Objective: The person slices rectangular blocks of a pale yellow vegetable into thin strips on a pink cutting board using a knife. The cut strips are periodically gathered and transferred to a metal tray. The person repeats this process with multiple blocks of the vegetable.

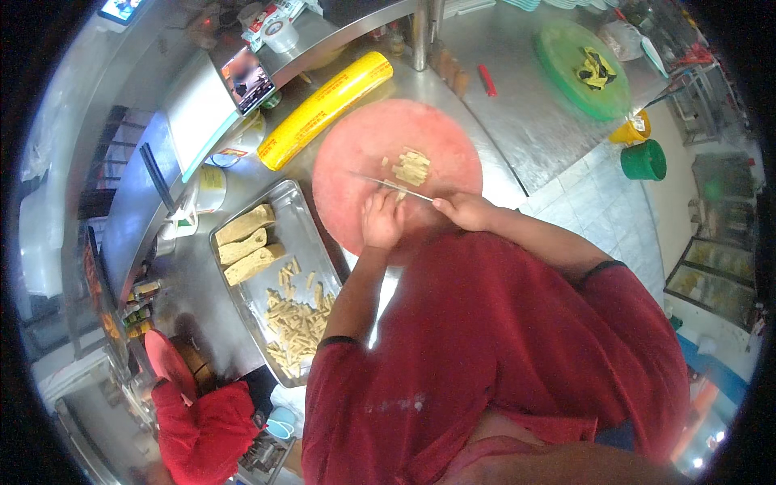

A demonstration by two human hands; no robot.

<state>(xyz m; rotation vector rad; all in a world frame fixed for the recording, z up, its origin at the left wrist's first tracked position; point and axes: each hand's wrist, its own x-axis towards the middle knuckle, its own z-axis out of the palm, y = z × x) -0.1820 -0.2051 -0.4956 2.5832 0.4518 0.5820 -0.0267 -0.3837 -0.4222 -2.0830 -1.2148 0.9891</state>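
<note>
On a round pink cutting board (345, 139), my right hand (464, 210) grips a kitchen knife (388, 183), its thin blade pointing left across the board. My left hand (383, 223) lies just in front of the blade, fingertips curled onto a pale yellow food piece (401, 193) that is partly hidden. Beyond the knife sits a small pile of cut strips (412, 167). To the left, a metal tray (291, 194) holds three pale yellow food blocks (242, 244) at its far end and a heap of loose strips (297, 321) at its near end.
A yellow roll of plastic film (327, 109) lies behind the board. A phone (247, 80) stands at the back left. A red-handled tool (487, 80) and a green cutting board (555, 66) lie on the right counter. A co-worker in red (206, 430) is at lower left.
</note>
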